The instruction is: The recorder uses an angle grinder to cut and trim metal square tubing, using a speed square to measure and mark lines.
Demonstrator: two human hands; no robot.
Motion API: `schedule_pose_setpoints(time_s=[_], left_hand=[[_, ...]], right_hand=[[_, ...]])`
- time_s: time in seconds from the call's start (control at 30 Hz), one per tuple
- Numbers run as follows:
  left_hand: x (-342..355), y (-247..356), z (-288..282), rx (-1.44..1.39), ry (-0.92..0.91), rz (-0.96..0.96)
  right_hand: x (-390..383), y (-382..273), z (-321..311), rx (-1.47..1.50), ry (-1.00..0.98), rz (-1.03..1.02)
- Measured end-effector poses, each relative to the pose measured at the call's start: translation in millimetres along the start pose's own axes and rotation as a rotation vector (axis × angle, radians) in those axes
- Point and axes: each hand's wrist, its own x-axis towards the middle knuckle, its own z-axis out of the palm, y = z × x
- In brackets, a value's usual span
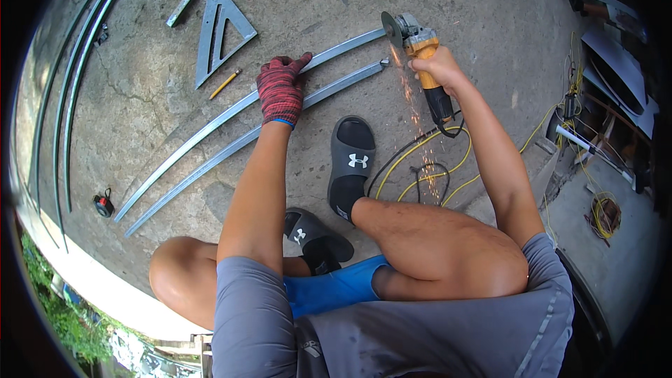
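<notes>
My left hand point(281, 91) clamps the stiff-looking, probably light bar point(343, 47), best held back from the disc point(391, 29), while my right hand point(441, 68) grips the heavy-looking grinder point(423, 45).

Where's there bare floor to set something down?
Bare concrete lies between the far-left bars and the metal triangle, and right of the grinder. Below the grinder it's crowded with sparks and cords. Two more bars cross the middle.

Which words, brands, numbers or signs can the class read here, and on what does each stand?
Sandals: a white emblem on each strap, no words.
Grey shirt: a pale mark, too small to read.
Tape measure, angle grinder, triangular square: any markings too small to read.
</notes>
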Motion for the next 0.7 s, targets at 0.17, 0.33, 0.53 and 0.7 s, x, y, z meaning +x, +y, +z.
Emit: schedule_pose_setpoints(time_s=[0.17,0.33,0.53,0.7], left_hand=[[-1.6,-0.1,0.7,-0.002,0.036,0.007],[-1.3,0.6,-0.2,0.004,0.022,0.004],[-1.2,-0.3,1.6,0.026,0.035,0.011],[-0.7,-0.3,0.6,0.034,0.022,0.006]], right_hand=[[-0.9,-5.6,0.4,0.001,-0.011,0.003],[0.7,-6.6,0.7,-0.003,-0.008,0.017],[4.7,-4.1,-0.1,-0.027,0.01,-0.015],[4.2,-4.2,-1.0,-0.044,0.004,-0.013]])
